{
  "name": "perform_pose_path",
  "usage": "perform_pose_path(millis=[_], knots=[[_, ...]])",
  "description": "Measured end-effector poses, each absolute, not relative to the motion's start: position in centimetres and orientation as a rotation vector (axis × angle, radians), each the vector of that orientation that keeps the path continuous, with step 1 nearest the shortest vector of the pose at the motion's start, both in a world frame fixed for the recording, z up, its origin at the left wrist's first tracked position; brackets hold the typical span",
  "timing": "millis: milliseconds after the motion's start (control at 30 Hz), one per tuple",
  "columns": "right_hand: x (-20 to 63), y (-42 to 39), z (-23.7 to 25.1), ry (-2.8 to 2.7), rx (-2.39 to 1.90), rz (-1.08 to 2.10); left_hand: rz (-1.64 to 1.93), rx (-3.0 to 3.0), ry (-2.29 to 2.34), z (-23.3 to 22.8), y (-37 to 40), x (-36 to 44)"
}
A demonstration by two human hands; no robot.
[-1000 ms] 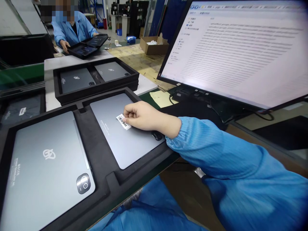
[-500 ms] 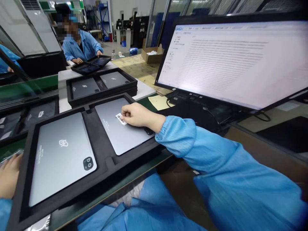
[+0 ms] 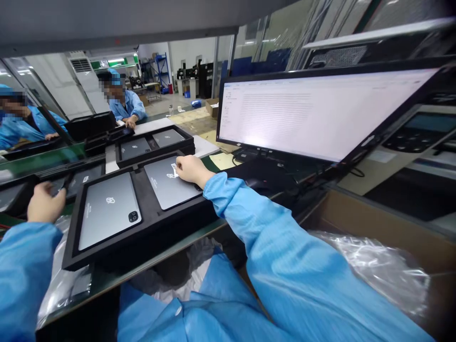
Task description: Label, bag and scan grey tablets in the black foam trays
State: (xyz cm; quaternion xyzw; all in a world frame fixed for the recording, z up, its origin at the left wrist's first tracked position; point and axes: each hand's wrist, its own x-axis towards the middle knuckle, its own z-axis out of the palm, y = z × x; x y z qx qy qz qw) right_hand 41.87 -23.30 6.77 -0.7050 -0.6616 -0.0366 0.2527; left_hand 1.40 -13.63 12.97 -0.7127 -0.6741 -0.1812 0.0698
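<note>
My right hand [image 3: 192, 169] pinches a white barcode label [image 3: 174, 170] just over the back of a grey tablet [image 3: 167, 194]. Whether the label touches the tablet, I cannot tell. That tablet lies in the right compartment of a black tray [image 3: 148, 194]. A second grey tablet [image 3: 107, 216], its back and camera facing up, fills the left compartment. Off the tray's left side, my left hand [image 3: 45, 205] is raised with thumb and fingers apart and nothing visible between them. It is close to another black tray [image 3: 95, 164] holding dark, labelled items.
A monitor [image 3: 278, 118] stands to the right, with a cardboard box [image 3: 356, 213] holding clear plastic below. More plastic [image 3: 64, 266] lies at the left table edge. Stacked tablet trays [image 3: 156, 154] sit behind; two co-workers in blue are beyond.
The view has tilted up and drawn back. My left hand has come further into view, raised beside the tray. My right hand still has the label, now tilted more upright near the tablet's logo.
</note>
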Motion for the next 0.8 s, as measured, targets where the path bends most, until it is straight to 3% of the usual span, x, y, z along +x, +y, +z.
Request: perform_pose_path(millis=[100,267,367,800], knots=[[42.1,-23.0,6.6,-1.671,-1.92,-0.083,-0.791,-2.529,-1.636,15.8,-15.8,7.7],[43.0,-22.9,6.2,-1.351,-1.841,-0.032,-0.028,-3.217,-0.71,13.5,-21.1,22.1],[43.3,-23.0,5.9,-1.206,-1.78,-0.015,0.105,-3.141,-0.555,10.0,-22.1,27.5],[44.6,-21.2,4.9,-0.825,-1.509,0.158,0.003,-3.091,-0.218,7.5,-18.8,30.0]])
